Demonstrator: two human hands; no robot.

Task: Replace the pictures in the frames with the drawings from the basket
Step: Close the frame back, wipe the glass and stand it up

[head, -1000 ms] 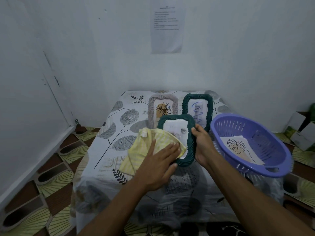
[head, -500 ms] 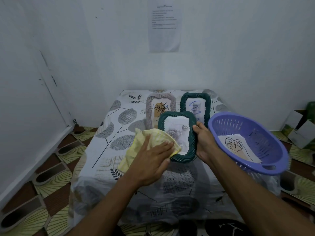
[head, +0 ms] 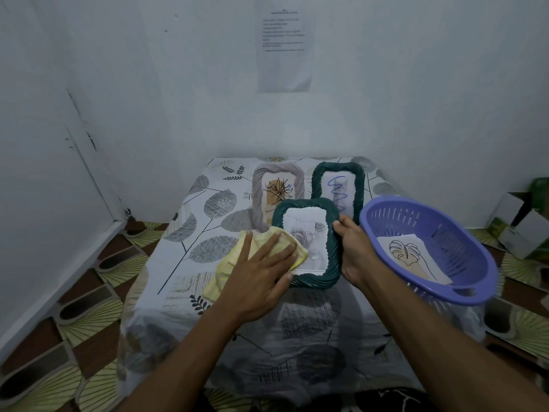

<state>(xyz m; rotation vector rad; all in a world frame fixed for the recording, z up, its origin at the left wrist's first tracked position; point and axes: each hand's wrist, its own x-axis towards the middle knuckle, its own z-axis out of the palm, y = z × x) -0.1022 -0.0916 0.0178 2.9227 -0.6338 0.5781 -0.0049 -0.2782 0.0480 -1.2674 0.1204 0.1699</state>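
The cloth (head: 220, 278) lies under the left hand (head: 261, 275). This hand's flat, straight fingers press the cloth onto the lower left glass of the front frame (head: 303, 204). The frame sits at 2 o'clock from this hand, mid-table (head: 208, 221). It stands portrait, with the long axis running 12 to 6 o'clock and the top edge toward 12. The right hand (head: 353, 251), at 3 o'clock of the frame, grips its right rim. The basket (head: 451, 233), at 3 o'clock of that hand, holds a leaf drawing (head: 407, 254).
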